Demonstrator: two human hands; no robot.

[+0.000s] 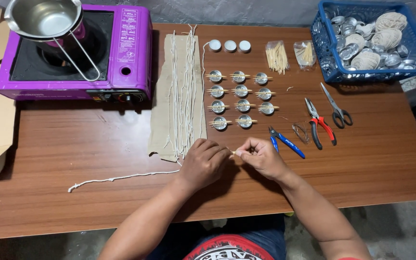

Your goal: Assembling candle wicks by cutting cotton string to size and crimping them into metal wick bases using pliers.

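we are seeing a thin pale wooden stick (235, 152) lying level just above the brown tabletop, mostly hidden between fingertips.

Home craft workshop: pliers (319, 126), portable stove (73, 50), wicks (181, 91).

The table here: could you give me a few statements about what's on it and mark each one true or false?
1. Both hands, left hand and right hand, meet over a small stick. True.
2. The basket is red. False: it is blue.
3. The scissors lie right of the red-handled pliers. True.
4. The metal pot stands on the cardboard strip. False: it sits on the purple stove.
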